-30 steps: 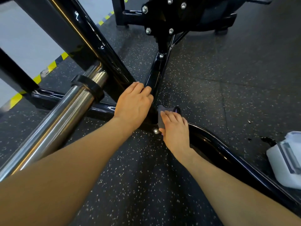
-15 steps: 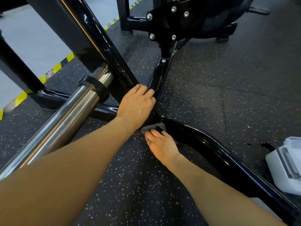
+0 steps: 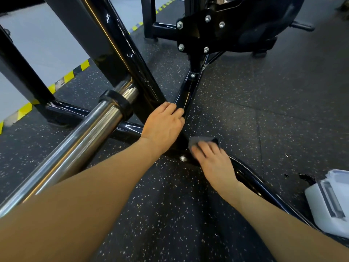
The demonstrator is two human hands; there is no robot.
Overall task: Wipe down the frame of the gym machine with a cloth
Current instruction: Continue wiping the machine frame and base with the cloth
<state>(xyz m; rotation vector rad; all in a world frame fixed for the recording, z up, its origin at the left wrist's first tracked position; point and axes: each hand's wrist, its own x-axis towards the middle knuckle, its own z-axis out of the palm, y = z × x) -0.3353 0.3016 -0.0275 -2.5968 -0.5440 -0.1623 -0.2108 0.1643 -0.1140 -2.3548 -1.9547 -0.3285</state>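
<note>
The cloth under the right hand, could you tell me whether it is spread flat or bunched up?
Bunched: the cloth shows only as a small grey wad beyond the right hand.

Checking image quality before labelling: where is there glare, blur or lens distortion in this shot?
Head view: bright glare streaks on the chrome bar and glossy black frame; wide-angle bending stretches the forearms at the edges; slight softness on the cloth under the right hand; floor specks fairly sharp.

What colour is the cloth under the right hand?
Grey. The cloth shows best in the head view, pressed on the black frame by the right hand.
</note>
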